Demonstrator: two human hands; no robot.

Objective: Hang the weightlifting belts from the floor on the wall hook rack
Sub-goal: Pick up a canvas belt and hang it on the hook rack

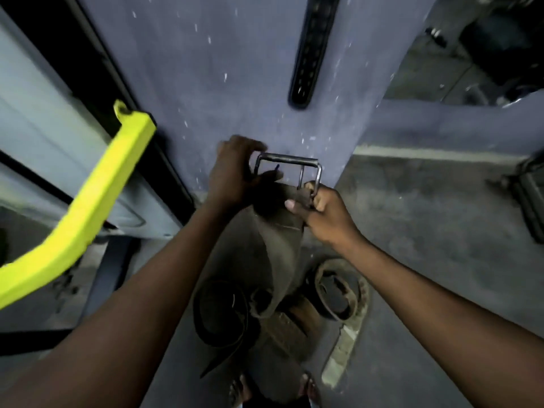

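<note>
I hold a wide brown weightlifting belt (279, 240) up against the purple wall (229, 69), its metal buckle (287, 169) at the top. My left hand (232, 175) grips the buckle's left side. My right hand (321, 213) clasps the buckle's right side and the belt end. The belt's body hangs down toward the floor. A black belt (312, 51) hangs on the wall above; its hook is out of view. More belts lie on the floor below: a coiled dark one (217, 316) and a rolled brown one (335, 290).
A yellow bar (88, 207) of a gym machine slants across the left. A window frame (44, 113) stands behind it. Grey floor (426, 207) spreads to the right, with dark equipment (532, 201) at the right edge. My feet (273, 390) show at the bottom.
</note>
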